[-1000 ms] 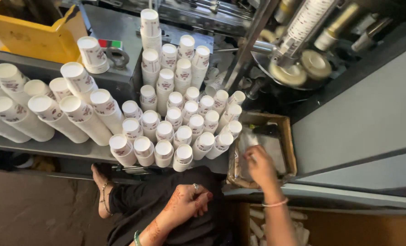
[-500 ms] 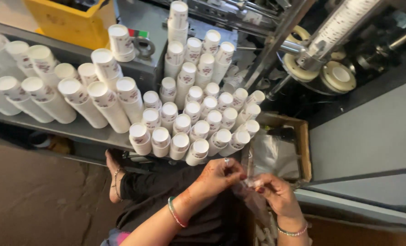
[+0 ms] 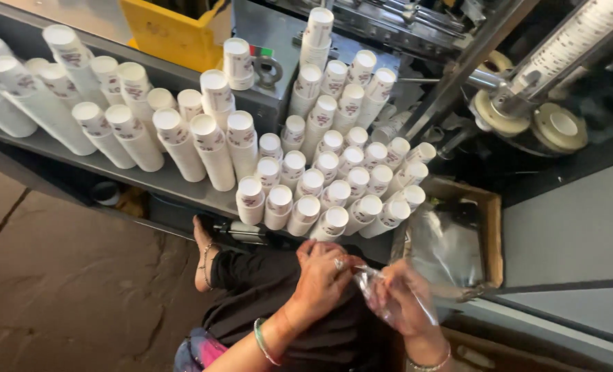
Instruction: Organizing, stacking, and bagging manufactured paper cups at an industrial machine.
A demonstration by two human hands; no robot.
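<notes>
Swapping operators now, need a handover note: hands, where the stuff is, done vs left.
Left hand: pinching the mouth of a clear plastic bag, grip closed on it.
Right hand: holding the same bag from the other side; the film lies over the hand.
Stacks of white paper cups lie on the grey shelf ahead, none in the bag as far as can be seen.
More clear bags sit in the cardboard box to the right.
Done: one bag picked up. Left: bag looks not yet opened, all cup stacks unbagged.
</notes>
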